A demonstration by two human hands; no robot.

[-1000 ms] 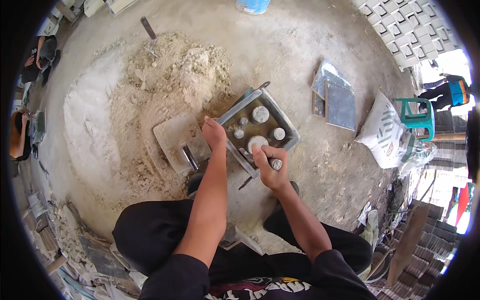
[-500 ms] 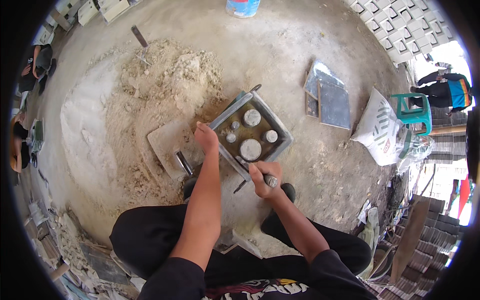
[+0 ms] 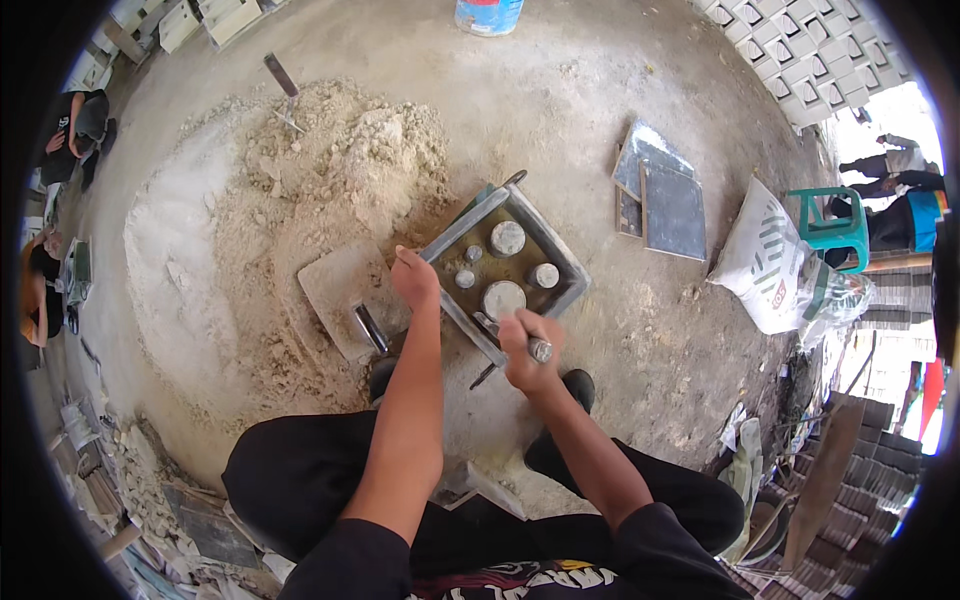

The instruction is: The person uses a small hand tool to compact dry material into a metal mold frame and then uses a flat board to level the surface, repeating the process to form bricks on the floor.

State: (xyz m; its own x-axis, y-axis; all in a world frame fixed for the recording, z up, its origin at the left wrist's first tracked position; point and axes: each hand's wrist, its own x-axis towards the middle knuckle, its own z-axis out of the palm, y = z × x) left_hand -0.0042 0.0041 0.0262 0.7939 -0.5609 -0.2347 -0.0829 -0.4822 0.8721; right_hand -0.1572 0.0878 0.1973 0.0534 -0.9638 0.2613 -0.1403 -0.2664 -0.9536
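A square, metal-framed mould [image 3: 574, 290] sits on the ground in front of me, turned cornerwise. Several round grey plugs of different widths, such as the wide near one [image 3: 503, 299], stand up from a wet brownish fill. My left hand [image 3: 414, 279] grips the mould's left corner, its fingertips partly hidden. In my right hand [image 3: 530, 352] is a trowel-like hand tool [image 3: 540, 350] with a round grey handle. Its narrow metal end lies beside the widest plug, over the near-left rim; my fingers hide much of the tool.
Left of the mould lies a flat plastering trowel [image 3: 336, 290] against a heap of sandy mix [image 3: 350, 150]. Another trowel [image 3: 281, 76] stands in that heap. Dark plates [image 3: 672, 205], a white sack [image 3: 757, 260] and a green stool [image 3: 835, 228] are at right. People are at both sides.
My right hand has shifted slightly away from me, bringing the tool's end closer to the widest plug. My left hand keeps its place on the mould. At far right, people have moved.
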